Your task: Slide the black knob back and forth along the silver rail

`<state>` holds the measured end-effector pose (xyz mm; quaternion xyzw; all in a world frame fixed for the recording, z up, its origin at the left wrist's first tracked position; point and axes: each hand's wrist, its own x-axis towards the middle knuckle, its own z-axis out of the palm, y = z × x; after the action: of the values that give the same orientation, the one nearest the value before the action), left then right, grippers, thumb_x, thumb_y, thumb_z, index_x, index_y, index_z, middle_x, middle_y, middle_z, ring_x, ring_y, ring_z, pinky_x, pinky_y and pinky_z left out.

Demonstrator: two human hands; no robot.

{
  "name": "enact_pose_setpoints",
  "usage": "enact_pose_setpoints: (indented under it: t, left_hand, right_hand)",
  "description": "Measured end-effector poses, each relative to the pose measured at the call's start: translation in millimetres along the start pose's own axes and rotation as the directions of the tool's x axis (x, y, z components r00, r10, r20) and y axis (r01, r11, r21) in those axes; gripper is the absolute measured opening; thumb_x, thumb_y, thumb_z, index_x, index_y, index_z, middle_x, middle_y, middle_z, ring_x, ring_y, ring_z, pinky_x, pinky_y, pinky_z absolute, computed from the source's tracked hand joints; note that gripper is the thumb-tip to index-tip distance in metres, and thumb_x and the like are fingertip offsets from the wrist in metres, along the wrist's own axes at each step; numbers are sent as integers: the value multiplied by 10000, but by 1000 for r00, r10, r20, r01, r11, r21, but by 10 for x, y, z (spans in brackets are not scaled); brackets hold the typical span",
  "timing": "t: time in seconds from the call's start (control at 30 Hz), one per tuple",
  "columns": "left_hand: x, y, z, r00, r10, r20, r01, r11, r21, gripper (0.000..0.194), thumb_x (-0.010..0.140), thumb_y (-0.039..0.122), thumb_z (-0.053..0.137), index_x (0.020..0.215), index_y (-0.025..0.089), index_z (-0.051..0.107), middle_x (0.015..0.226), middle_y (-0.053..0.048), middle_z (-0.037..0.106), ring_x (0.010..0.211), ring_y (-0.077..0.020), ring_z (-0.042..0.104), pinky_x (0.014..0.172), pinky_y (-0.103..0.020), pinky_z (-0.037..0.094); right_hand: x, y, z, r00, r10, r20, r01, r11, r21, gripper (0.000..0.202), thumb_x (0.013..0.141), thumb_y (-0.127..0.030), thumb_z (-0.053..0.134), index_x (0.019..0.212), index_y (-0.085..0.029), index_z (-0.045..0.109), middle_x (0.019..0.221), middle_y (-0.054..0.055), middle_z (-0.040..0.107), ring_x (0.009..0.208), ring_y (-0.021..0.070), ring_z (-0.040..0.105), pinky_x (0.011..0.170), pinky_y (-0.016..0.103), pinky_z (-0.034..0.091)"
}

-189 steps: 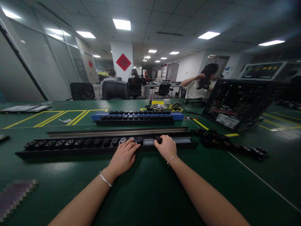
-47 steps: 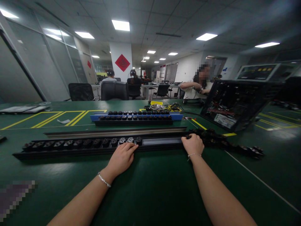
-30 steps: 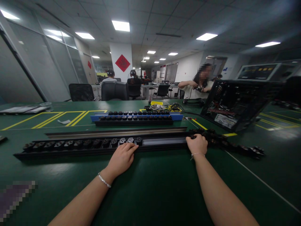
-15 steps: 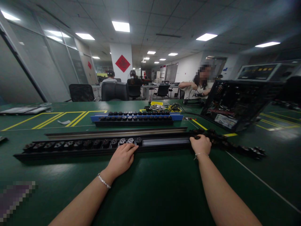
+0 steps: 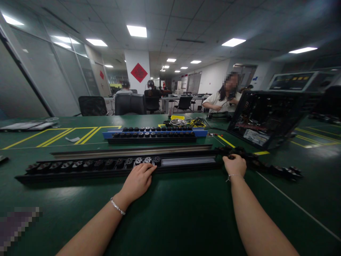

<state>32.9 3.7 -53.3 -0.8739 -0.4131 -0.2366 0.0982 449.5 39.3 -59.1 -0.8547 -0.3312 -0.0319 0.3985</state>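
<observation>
A long black rail (image 5: 87, 175) lies across the table, with a row of small round-topped black modules (image 5: 87, 163) seated along its left part. Two modules near its middle have silvery tops. To their right a stretch of pale channel (image 5: 186, 161) shows. My left hand (image 5: 138, 179) grips the rail's front edge beside the silvery modules, fingers over the edge. Past the rail's right end, my right hand (image 5: 236, 166) is closed in a pinch on a small black module (image 5: 231, 156), partly hidden by the fingers. Linked or heaped black modules (image 5: 285, 172) lie just beyond it.
Behind the rail lies a second long strip (image 5: 128, 153). Farther back are a blue rail (image 5: 201, 133) with more modules, a metal dish (image 5: 178, 122) and cables (image 5: 197, 122). An opened computer case (image 5: 255, 119) stands right. Across the table a person (image 5: 220, 101) handles a cable.
My right hand has moved right, away from the rail's end, towards the black modules there. My left hand stays on the rail. The person opposite has shifted their arms.
</observation>
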Motion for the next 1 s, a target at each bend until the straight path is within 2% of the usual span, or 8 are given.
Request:
enact_pose_setpoints:
  t: [0.3,0.47,0.6,0.83,1.0]
  left_hand:
    - [-7,-16,5,1000,2,-2,-2,1000,-8,403,826,173,435,1213,222,535,1127,-80,584,1042,-213,525,901,-412,450]
    - [-4,-12,3,1000,-5,12,5,1000,-14,403,833,177,427,1220,230,525,1131,-72,581,1049,-214,521,908,-415,444]
    - [-6,-12,7,1000,-12,15,13,1000,-14,407,826,171,436,1219,224,527,1139,-75,578,1058,-214,516,919,-412,439]
    - [-13,-12,6,1000,-9,19,9,1000,-14,400,828,175,438,1216,219,526,1144,-72,574,1060,-212,514,923,-408,438]
    - [-6,9,-7,1000,-13,11,13,1000,-4,405,818,162,454,1213,208,529,1141,-70,577,1057,-204,516,932,-394,434]
  right_hand:
    - [59,90,143,1000,-27,8,27,999,-34,441,668,-370,548,1043,-154,632,936,124,541,898,264,514,819,364,417]
    - [40,100,101,999,-25,33,29,991,-133,473,702,-386,532,1133,-198,592,1042,135,556,958,297,494,810,397,409]
    - [24,90,53,1000,-6,25,11,984,-175,443,712,-380,532,1115,-208,595,1057,142,559,991,317,478,803,418,404]
    - [41,115,90,999,-35,32,38,995,-91,383,724,-297,515,1079,-177,593,988,123,562,892,252,532,769,359,418]
    - [163,147,134,994,-85,70,94,986,-136,369,745,-259,493,1094,-192,589,992,110,601,885,243,559,725,332,423]
